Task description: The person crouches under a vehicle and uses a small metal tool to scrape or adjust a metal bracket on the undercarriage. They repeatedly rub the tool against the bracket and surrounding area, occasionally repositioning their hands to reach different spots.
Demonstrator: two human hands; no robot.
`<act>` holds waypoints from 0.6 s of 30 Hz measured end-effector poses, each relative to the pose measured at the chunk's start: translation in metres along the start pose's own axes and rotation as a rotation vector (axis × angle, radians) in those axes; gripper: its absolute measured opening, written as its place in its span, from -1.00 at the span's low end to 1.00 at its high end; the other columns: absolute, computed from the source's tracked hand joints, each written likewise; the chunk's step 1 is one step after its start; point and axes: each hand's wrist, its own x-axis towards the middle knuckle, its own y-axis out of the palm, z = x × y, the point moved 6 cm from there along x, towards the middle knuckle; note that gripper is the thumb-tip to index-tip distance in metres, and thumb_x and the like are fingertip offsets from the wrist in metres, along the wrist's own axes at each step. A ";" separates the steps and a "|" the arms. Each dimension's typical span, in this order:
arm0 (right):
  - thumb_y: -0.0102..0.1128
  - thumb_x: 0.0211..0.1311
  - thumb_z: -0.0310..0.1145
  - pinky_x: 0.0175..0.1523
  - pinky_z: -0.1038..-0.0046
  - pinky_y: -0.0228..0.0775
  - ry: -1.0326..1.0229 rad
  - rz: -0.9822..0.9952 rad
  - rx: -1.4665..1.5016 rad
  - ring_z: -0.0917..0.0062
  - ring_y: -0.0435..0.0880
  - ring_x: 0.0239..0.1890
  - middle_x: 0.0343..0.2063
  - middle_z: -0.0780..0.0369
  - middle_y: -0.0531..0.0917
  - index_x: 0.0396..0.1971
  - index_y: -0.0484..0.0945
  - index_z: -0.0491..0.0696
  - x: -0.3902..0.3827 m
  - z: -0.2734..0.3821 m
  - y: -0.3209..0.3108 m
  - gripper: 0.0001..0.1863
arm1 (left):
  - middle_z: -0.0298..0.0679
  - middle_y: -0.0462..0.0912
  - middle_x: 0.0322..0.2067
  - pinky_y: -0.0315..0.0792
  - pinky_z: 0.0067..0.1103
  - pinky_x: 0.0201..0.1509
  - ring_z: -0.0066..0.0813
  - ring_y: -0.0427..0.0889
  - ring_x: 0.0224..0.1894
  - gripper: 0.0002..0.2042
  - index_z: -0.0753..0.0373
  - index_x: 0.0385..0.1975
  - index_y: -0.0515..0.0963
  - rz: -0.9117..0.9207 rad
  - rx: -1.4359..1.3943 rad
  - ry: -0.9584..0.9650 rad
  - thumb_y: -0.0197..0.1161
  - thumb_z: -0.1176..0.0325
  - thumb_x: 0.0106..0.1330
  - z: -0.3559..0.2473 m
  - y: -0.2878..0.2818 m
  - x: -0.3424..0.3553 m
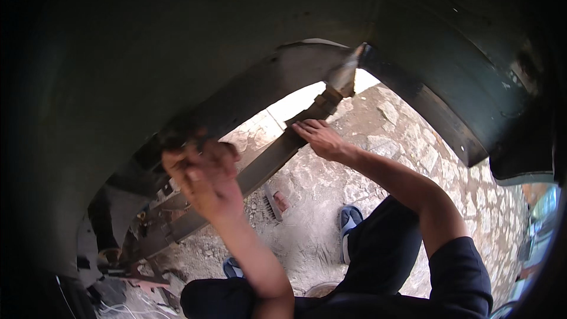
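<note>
A long dark metal beam runs diagonally under a dark green curved body panel that looks like a vehicle's. My right hand lies on the beam's upper part, its fingers stretched out flat along the surface. Left of the beam, my left hand is raised close to the underside of the panel and blurred by motion. Its fingers are curled, and a dark thing at the fingertips is too smeared to name. A bracket-like metal piece sits at the beam's upper end.
On the dusty ground lies a bristled brush beside a reddish piece. My shoe rests on the ground near stone paving. A bowl-like round rim shows near my legs. White wires lie at lower left.
</note>
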 end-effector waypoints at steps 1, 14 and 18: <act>-0.09 0.11 -0.57 0.38 0.24 0.04 -0.004 -0.010 -0.047 0.29 0.21 0.34 0.31 0.12 0.28 0.26 0.27 -0.16 0.001 -0.001 0.001 -0.39 | -0.19 0.38 0.09 0.37 -0.53 -0.27 -0.52 0.45 -0.31 -0.60 0.02 0.18 0.21 0.065 -0.019 0.004 0.07 0.13 0.41 -0.001 0.003 0.001; -0.07 0.13 -0.55 0.40 0.08 -0.02 0.006 -0.035 0.117 0.22 0.17 0.36 0.29 0.09 0.28 0.01 0.48 -0.19 -0.003 0.003 0.015 -0.60 | -0.44 0.35 -0.54 0.20 -0.72 -0.46 -0.76 0.33 -0.52 -0.73 0.24 0.04 0.32 -0.009 -0.118 -0.033 0.10 0.43 0.38 0.002 0.015 -0.003; -0.06 0.15 -0.52 0.39 0.09 -0.01 0.028 -0.025 0.106 0.23 0.18 0.35 0.28 0.09 0.29 0.04 0.47 -0.17 -0.006 -0.001 0.005 -0.59 | -0.44 0.37 -0.52 0.19 -0.71 -0.45 -0.75 0.37 -0.49 -0.74 0.23 0.02 0.34 -0.024 -0.155 -0.078 0.10 0.43 0.38 0.003 0.017 -0.002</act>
